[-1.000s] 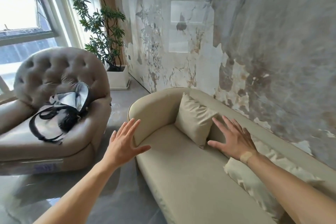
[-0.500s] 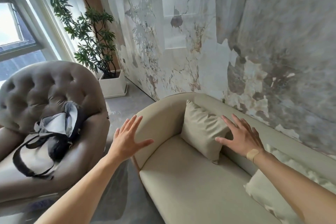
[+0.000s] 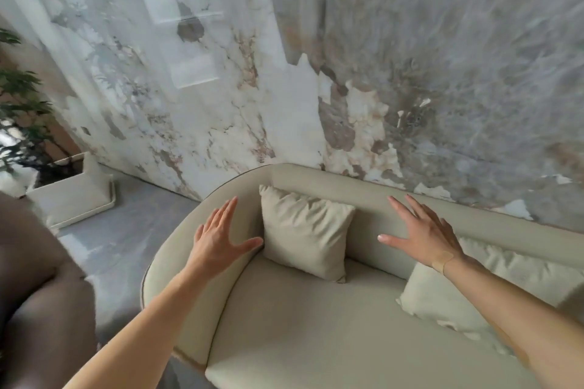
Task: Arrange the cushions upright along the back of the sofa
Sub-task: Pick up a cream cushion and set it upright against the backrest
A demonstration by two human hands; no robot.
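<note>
Now both hands were spread flat and holding nothing: the left hand point(image 3: 218, 243) just left of the upright cushion point(image 3: 305, 232), the right hand point(image 3: 423, 235) well to that cushion's right. Beyond them, that cushion leaned on the sofa point(image 3: 300, 335) back. A second cushion point(image 3: 442, 297), right of it, lay slumped; it probably wanted both palms cupping its sides, then lifting and standing it against the backrest.

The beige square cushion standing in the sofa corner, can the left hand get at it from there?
Probably yes. The left hand is open beside the beige square cushion, thumb near its edge, nothing between them.
</note>
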